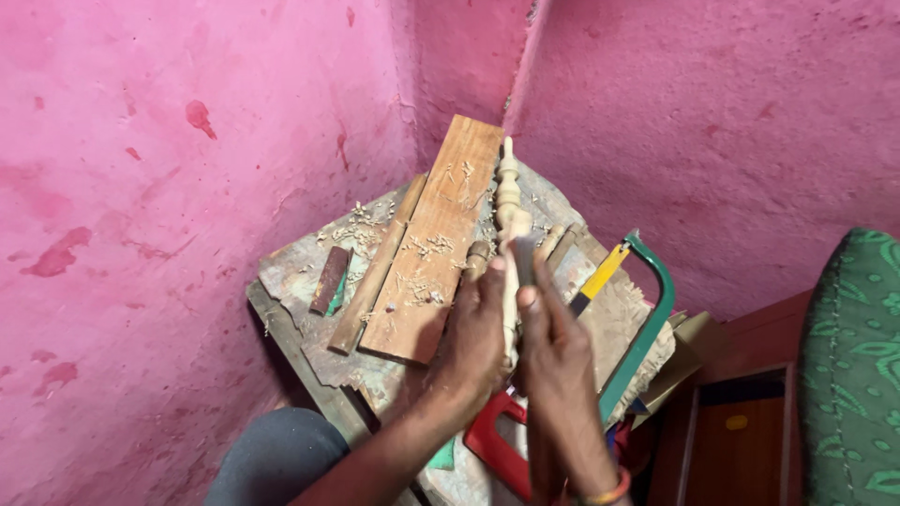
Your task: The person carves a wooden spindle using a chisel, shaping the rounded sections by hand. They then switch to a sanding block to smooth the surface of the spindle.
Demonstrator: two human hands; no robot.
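A pale turned wooden spindle (508, 192) with rounded beads lies lengthwise over a worn work block (300, 272). My left hand (473, 333) grips the spindle's lower part, thumb up along its side. My right hand (553, 351) holds a small flat grey tool (523, 258) pressed against the spindle near the middle. A brown plank (436, 244) dotted with wood shavings lies just left of the spindle.
A green-framed hacksaw (647, 323) with a yellow fitting lies to the right on the block. A red handle (492, 445) sits under my wrists. A small dark wood piece (330, 279) lies at left. Pink walls close in behind. A green patterned cushion (853, 365) is at far right.
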